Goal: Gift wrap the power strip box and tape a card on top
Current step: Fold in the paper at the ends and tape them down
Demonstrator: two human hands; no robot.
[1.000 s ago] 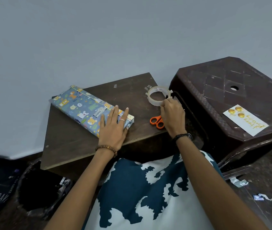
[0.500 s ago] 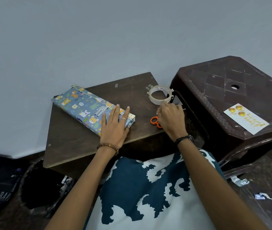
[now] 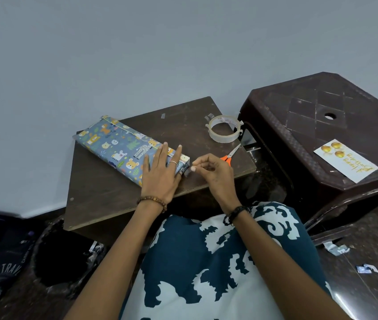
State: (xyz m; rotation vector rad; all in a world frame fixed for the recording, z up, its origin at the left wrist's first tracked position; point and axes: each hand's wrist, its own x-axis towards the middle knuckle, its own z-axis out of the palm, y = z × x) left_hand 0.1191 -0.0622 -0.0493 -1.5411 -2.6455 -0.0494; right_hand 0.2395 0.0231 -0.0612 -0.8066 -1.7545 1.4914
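The wrapped box (image 3: 123, 147) is long and flat, covered in blue paper printed with small cartoon animals: bears, a leopard, a white mouse, green leaves. It lies slantwise on the left half of a dark brown board (image 3: 118, 199), one end toward the wall, the other toward the person. A paper seam runs along its upper face. At the near end the paper is folded in, and a pale corner shows at the fold.

The left hand (image 3: 160, 175) lies flat on the near end of the box, fingers straight and spread, pressing it down; a ring shows on one finger and a bead bracelet on the wrist. The right hand (image 3: 213, 174) sits just beside that end, fingers curled, thumb and forefinger pinching a small clear piece of tape (image 3: 188, 172) close against the folded end. Whether the tape already touches the paper cannot be told.

There is one roll of clear tape (image 3: 224, 132), near the board's far right corner, and one pair of orange-handled scissors (image 3: 229, 155) just behind the right hand. One card (image 3: 346, 163), white with gold balloons and gold script, lies apart on a dark brown plastic stool (image 3: 298, 125) to the right. A few paper scraps (image 3: 335, 248) lie on the floor
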